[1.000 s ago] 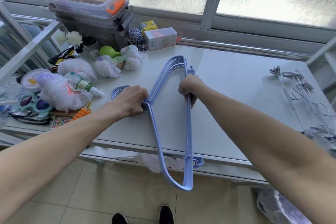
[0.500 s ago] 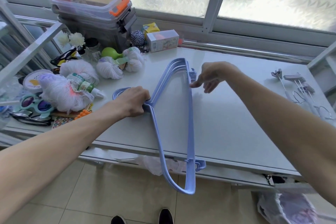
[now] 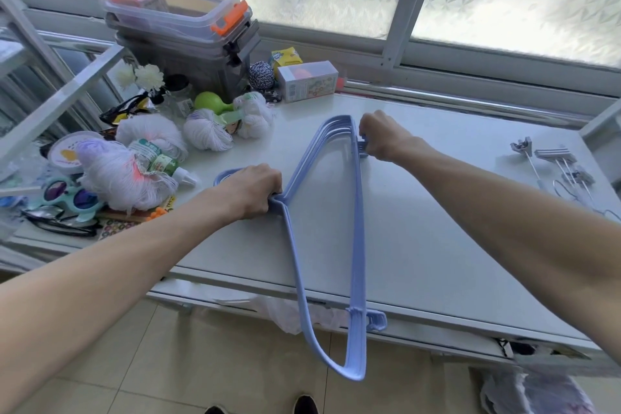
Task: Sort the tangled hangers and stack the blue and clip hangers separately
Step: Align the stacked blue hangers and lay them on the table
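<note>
A stack of blue plastic hangers (image 3: 357, 239) lies on the white table (image 3: 437, 245), its near corner sticking out past the front edge. My left hand (image 3: 252, 190) is closed on the stack's neck, just below the hooks. My right hand (image 3: 381, 135) pinches the small side hook at the stack's far end. A pile of metal clip hangers (image 3: 564, 175) lies at the table's right edge, apart from both hands.
The table's left side is crowded: white yarn balls (image 3: 205, 133), a small bottle (image 3: 158, 160), toy sunglasses (image 3: 69, 197), a green bulb. Stacked plastic boxes (image 3: 181, 27) and a small carton (image 3: 307, 81) stand at the back by the window. Plastic bags lie below.
My right hand left the hangers' bar, lifted toward the far end, and now pinches the side hook there. My left hand kept its hold on the neck.
</note>
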Tool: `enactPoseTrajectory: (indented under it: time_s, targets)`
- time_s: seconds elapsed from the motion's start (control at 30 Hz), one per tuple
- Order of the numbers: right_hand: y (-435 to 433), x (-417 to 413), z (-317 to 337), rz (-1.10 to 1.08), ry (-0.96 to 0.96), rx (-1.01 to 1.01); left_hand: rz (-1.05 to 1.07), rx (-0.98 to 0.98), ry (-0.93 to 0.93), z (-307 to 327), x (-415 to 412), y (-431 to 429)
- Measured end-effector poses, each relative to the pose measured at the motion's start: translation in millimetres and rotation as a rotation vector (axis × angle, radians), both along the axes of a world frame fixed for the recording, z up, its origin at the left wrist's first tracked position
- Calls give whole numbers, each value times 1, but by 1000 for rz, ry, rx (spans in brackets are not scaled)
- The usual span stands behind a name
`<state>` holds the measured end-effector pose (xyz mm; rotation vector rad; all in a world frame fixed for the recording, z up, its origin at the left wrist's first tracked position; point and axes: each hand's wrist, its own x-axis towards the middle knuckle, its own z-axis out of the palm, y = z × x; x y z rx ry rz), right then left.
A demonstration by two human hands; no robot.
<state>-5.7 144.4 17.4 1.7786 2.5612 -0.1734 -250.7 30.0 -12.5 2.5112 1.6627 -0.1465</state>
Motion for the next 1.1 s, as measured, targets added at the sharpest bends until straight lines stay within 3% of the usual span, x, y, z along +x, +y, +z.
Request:
enactPoseTrajectory:
  time_s: [0.3,0.47,1.1]
  targets:
    - [10,-12,-1,-82,15,-48,-33,-165,-12,4,-8,6]
    - [15,-19,-7,-120,-37,-124,-37,-167,16,5,-9,5]
    - [24,-5,-24,-163,65,-144,-73,-71,62,7,-4,-1]
